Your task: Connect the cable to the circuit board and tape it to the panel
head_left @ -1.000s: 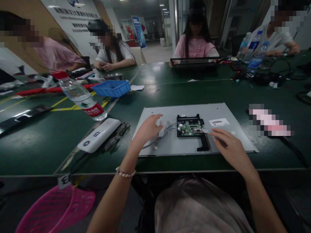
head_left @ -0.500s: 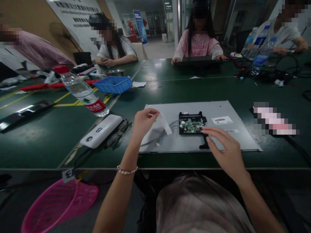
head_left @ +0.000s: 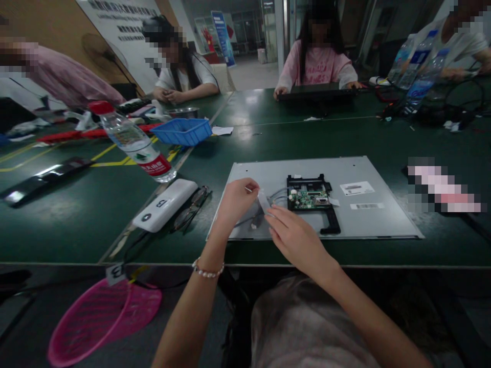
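My left hand (head_left: 241,203), with a beaded bracelet at its wrist, pinches the upper end of a whitish strip of tape (head_left: 263,201). At the strip's lower end are the fingertips of my right hand (head_left: 293,235), closed on it as far as I can see. Beneath both hands lies a flat grey panel (head_left: 364,179). On the panel sits a green circuit board (head_left: 309,199) in a black bracket (head_left: 333,223). Grey cables (head_left: 280,193) run left from the board, partly behind the strip. A small pale piece of tape (head_left: 335,203) sticks out at the board's right edge.
To the left are a white power bank (head_left: 165,205), glasses (head_left: 192,208), a tilted water bottle (head_left: 134,145) and a blue bin (head_left: 182,132). A pink basket (head_left: 103,322) is below the table edge. Several people sit around the table; more bottles (head_left: 418,66) stand far right.
My right hand has moved left from the circuit board to the lower end of the tape strip. A pale piece of tape now shows at the board's right edge. My left hand keeps its hold.
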`<state>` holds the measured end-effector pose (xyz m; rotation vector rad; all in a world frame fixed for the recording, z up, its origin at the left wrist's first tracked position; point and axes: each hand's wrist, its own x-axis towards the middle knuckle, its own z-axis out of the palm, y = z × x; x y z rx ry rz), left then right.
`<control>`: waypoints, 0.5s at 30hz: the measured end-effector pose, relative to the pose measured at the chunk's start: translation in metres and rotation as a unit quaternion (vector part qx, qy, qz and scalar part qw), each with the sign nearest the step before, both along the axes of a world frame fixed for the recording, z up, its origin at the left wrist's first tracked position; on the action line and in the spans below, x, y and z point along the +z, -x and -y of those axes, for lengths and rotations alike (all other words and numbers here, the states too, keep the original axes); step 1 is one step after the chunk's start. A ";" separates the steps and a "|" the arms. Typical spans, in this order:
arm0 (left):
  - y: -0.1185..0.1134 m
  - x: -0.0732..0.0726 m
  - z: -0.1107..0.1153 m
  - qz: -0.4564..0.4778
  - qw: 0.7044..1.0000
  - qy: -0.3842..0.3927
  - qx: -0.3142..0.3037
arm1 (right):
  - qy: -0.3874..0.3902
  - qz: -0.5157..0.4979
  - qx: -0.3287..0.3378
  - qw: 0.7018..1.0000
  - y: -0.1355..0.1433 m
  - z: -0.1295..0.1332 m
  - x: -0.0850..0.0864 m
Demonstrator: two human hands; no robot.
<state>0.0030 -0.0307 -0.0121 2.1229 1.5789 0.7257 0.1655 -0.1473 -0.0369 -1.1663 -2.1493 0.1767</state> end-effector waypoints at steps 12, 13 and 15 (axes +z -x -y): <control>-0.005 -0.002 0.007 0.128 0.986 0.103 -0.007 | 0.010 0.031 0.006 0.999 0.000 0.003 -0.006; -0.005 -0.002 0.007 0.130 0.986 0.103 -0.008 | 0.010 0.033 0.003 0.999 0.000 0.003 -0.005; -0.005 -0.003 0.007 0.130 0.986 0.102 -0.007 | 0.007 0.034 0.002 0.999 0.001 0.003 -0.004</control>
